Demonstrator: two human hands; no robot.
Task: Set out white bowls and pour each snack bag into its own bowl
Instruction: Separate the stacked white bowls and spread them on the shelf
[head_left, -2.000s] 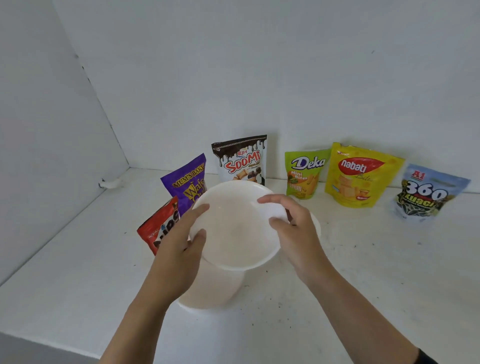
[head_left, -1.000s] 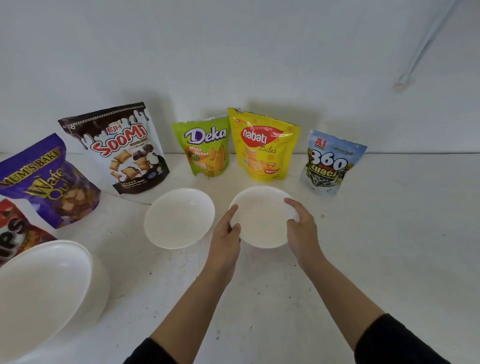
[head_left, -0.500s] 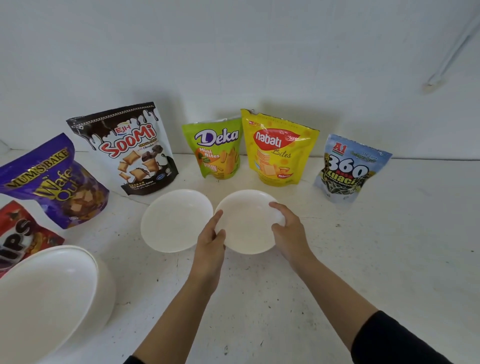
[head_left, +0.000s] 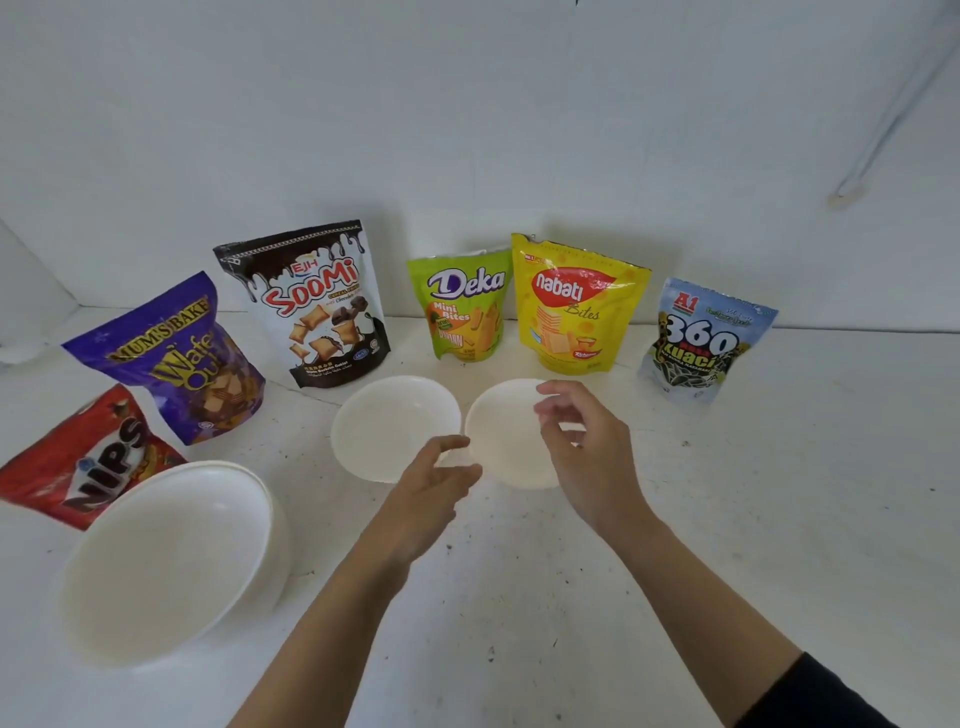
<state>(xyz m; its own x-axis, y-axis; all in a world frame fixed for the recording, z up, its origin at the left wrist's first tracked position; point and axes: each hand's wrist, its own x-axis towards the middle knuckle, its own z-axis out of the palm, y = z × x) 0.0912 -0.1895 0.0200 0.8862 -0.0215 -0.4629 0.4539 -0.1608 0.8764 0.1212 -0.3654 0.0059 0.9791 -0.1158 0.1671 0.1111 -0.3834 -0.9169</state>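
Six snack bags (head_left: 88, 462) (head_left: 182, 358) (head_left: 317, 306) (head_left: 462, 306) (head_left: 571, 306) (head_left: 701, 343) — no two alike. Two white bowls (head_left: 395, 426) (head_left: 506, 436) set out singly, plus one stack of bowls (head_left: 171, 561) whose number I can't tell.

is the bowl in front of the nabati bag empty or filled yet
Empty. The right-hand bowl stands upright and its inside shows only bare white, with no snacks in it.

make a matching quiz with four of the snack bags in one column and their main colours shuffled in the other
Column 1
1. Nips bag
2. Mum's Bake wafer bag
3. Deka Mini Bites bag
4. Nabati Bites bag

Column 2
a. yellow
b. red
c. green
d. purple

Pairs: 1-b, 2-d, 3-c, 4-a
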